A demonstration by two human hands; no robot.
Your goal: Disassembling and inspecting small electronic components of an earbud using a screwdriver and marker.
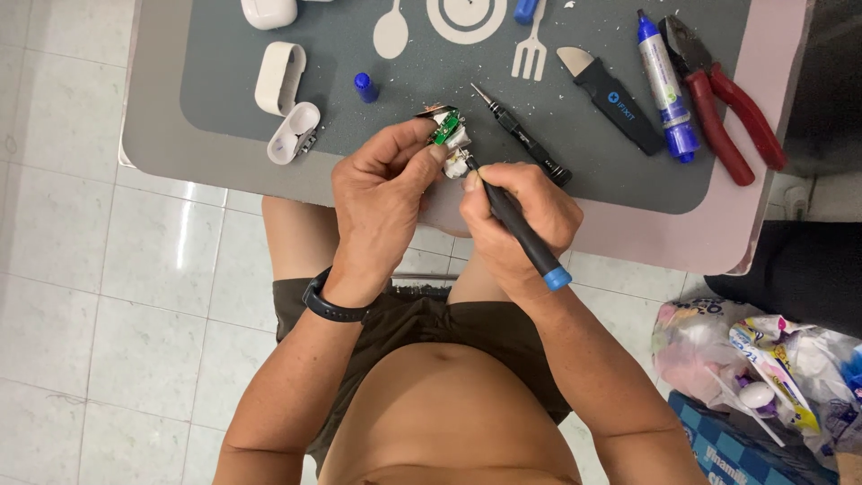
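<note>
**Small circuit board gripped and probed at the table's edge**

While the opened white plastic earbud case (285, 106) lies in pieces on the left of the grey silicone mat (206, 81), the left hand (382, 193) pinches a small white assembly with a green circuit board (449, 136) between thumb and fingertips, just above the mat's near edge. A black band sits on that wrist. To its right, the right hand (516, 224) is closed around a slim black precision screwdriver with a blue end cap (519, 235), its tip touching the assembly's lower side. A second black screwdriver (521, 136) lies just beyond the hands, then a black pry tool (611, 94), a blue-and-white pen-shaped tube (666, 85) and red-handled pliers (723, 103) further right.

The assembly is held in the air by a light pinch, so too much push on the driver could make the tip skid across the board or into a fingertip. Any tiny part freed here would likely drop past the edge onto the tiled floor (81, 269).
</note>
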